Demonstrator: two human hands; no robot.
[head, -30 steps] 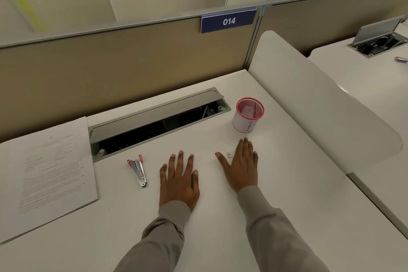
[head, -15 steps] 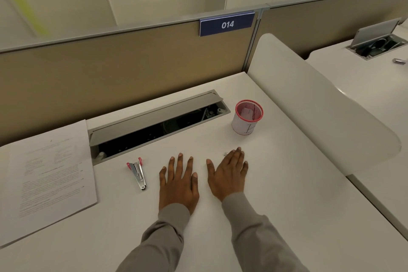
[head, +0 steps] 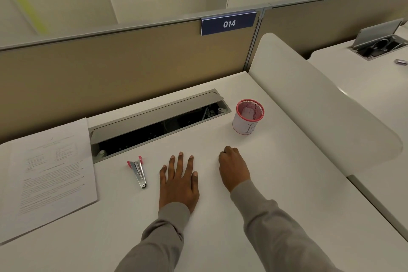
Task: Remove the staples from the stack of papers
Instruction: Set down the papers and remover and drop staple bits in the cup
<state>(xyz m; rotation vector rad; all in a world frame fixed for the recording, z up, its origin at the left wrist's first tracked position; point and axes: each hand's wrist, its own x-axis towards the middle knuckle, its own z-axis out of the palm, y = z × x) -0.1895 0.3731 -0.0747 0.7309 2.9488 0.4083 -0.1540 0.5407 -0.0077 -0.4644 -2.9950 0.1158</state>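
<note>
Curling in from the flat spread it showed a moment ago, the right hand (head: 234, 168) is now bunched into a loose fist on the white surface (head: 287, 183), fingertips tucked down toward the spot where a tiny pale scrap lay before; whether it has actually pinched anything up cannot be told, since the fingers hide it. The left hand (head: 178, 181) has not shifted: it lies flat, fingers spread wide, holding nothing. Just to its left lies the staple remover (head: 138, 173), a small chrome tool with pink grips, untouched. The stack of papers (head: 47, 174) sits well apart at the far left edge of the surface, printed side up; no staple can be made out at this size. A pink mesh cup (head: 249, 116) stands beyond the right hand, near the open cable tray (head: 159, 121). By my reading the sheets will be light, limp and prone to slide on the smooth top, so one flat palm should pin them near the stapled corner while the remover, stiff and slick, is pinched by its pink grips.
</note>
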